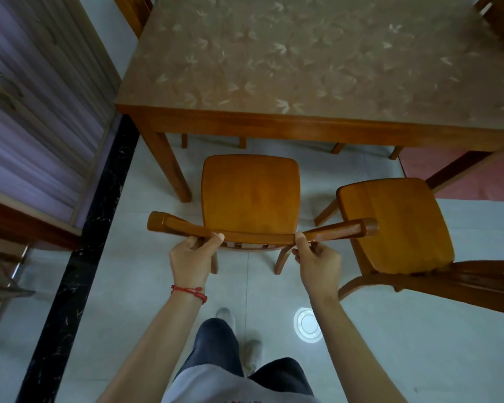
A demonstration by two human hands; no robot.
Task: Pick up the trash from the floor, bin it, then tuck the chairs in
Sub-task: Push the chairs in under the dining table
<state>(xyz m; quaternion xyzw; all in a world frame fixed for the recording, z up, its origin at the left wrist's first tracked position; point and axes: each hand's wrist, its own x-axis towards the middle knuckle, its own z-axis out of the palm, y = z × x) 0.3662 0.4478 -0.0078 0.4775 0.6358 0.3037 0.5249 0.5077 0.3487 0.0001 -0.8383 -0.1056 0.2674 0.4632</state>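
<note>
Chair (249, 196) stands on the floor (134, 286) just before the counter (303, 123), its seat not under it. A second chair (396, 225) stands beside. Left hand (191, 257) and right hand (317, 261) grasp its top rail, fingers (217, 237) clenched.

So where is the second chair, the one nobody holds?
In the head view, the free chair stands right of the held chair, angled, outside the table edge.

Two wooden chairs stand near the table: one chair (250, 196) at centre, a second chair (394, 225) to the right. One wooden table (303, 123) stands beyond them. Two hands show, the left hand (191, 258) and the right hand (317, 260), with one red bracelet (190, 292) on the left wrist.
</note>
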